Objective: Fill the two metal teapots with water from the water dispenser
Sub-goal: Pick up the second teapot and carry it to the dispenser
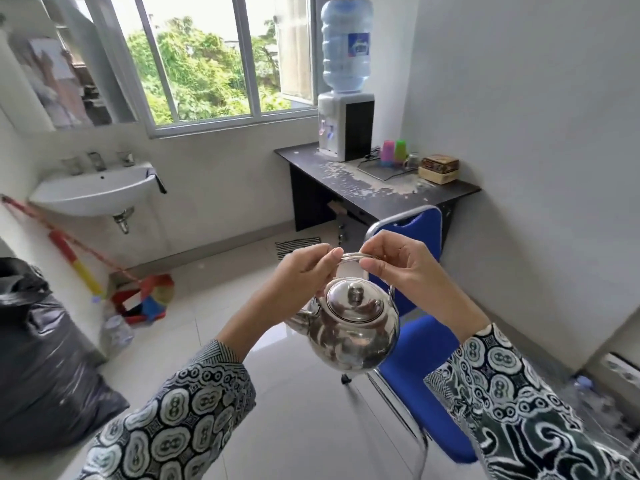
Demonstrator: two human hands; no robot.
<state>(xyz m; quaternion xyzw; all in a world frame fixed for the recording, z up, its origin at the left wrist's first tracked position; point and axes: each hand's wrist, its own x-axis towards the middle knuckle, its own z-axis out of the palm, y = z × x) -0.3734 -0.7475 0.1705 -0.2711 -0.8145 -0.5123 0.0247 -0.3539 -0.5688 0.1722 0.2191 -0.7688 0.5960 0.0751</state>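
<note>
In the head view there is only one metal teapot (349, 327); a second one is not seen. It hangs in the air in front of the person, above the floor and just in front of the blue chair (415, 344), well apart from the desk. Its lid (356, 303) is closed on top, so I cannot tell what is inside. The spout points to the left.

Two hands hold the thin wire handle (351, 256) of the teapot. The left hand (308, 268) pinches the left end of the handle with curled fingers, and the right hand (398, 263) pinches the right end in the same way. Both sleeves have a dark and white pattern.

There is one water dispenser (344, 126), standing on the left part of the dark desk (349, 181) under the window. One big blue bottle (346, 43) sits upside down on it, and it looks almost full of water. Beside the dispenser on the desk stand two plastic cups, one pink cup (388, 152) and one green cup (401, 150), both upside down on a wire rack, then one glass mug (412, 161) and one brown box (439, 169).

On the left wall is one white sink (93, 188). One black rubbish bag (45, 358) stands at the left, tied and full.
</note>
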